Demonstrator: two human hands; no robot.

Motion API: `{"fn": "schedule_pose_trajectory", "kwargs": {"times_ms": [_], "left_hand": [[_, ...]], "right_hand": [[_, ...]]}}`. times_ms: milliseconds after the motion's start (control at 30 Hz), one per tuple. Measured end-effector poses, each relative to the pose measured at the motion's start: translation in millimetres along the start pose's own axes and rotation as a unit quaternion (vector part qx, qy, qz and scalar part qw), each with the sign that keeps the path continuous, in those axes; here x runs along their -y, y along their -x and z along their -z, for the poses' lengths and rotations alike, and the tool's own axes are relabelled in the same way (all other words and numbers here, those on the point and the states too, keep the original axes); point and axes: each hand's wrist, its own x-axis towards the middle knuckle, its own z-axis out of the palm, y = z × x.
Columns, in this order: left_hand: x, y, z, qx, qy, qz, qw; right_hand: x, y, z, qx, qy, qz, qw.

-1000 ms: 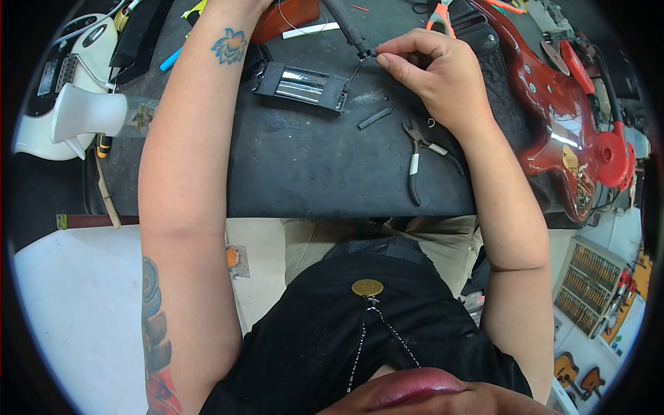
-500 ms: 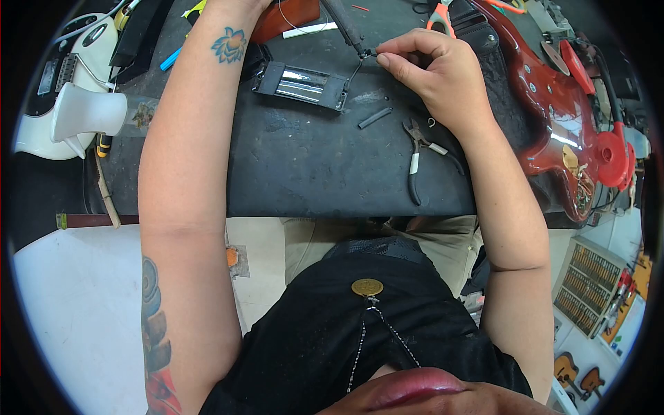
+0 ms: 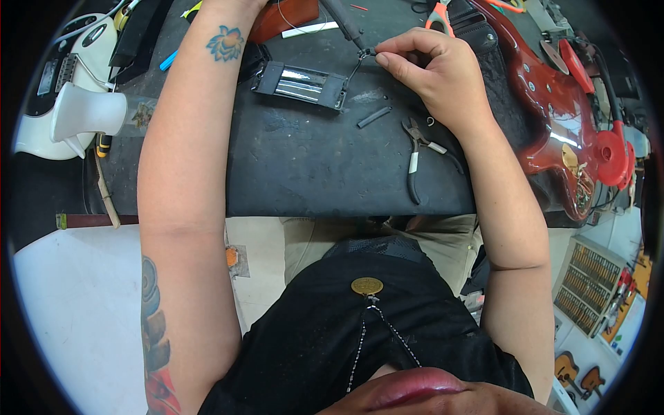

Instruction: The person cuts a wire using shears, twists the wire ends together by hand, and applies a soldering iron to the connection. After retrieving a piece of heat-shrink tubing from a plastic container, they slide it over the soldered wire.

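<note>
Workbench [image 3: 311, 166]: right hand [image 3: 432, 72] on wire [image 3: 355, 66] (pinch)

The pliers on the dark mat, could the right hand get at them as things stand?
Probably yes. The pliers lie bare on the mat just below the right hand, with nothing over them. But it is pinching a thin wire, so it would have to let go.

PLACE: guitar repair workshop | RIGHT: red electric guitar [image 3: 553, 104] lying on bench | FAR LEFT: white guitar body [image 3: 62, 76] | CENTRE: dark work mat [image 3: 311, 173] bearing pliers [image 3: 417, 155], guitar pickup [image 3: 301, 83] | FAR: orange-handled cutters [image 3: 440, 15] | NEAR RIGHT: rack of small tools [image 3: 586, 280]
</note>
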Motion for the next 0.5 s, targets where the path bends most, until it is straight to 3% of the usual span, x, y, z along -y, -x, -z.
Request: {"fn": "schedule_pose_trajectory", "kwargs": {"times_ms": [500], "left_hand": [[3.6, -6.7, 7.6, -0.02, 0.054, 0.03, 0.998]], "right_hand": [[-3.9, 0.2, -2.2, -0.011, 0.003, 0.015, 1.0]]}}
